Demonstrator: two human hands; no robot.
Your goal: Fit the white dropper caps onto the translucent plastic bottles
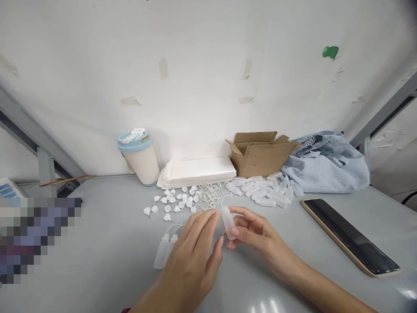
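Note:
My right hand (256,234) grips a small translucent plastic bottle (228,222), held upright between thumb and fingers. My left hand (192,254) is close beside it, fingers together, their tips at the bottle's top; whether they pinch anything is hidden. Two finished bottles (164,250) with caps lie on the grey table (97,243) just left of my left hand. Several small white caps (174,202) are scattered beyond my hands, next to a tangle of thin white plastic strips (211,195). A heap of empty bottles (265,189) lies further right.
A phone (350,237) lies face up at the right. At the wall stand a lidded cup (140,158), a stack of white trays (198,171), an open cardboard box (260,154) and a blue cloth bundle (325,165). A blurred-out area sits at the left.

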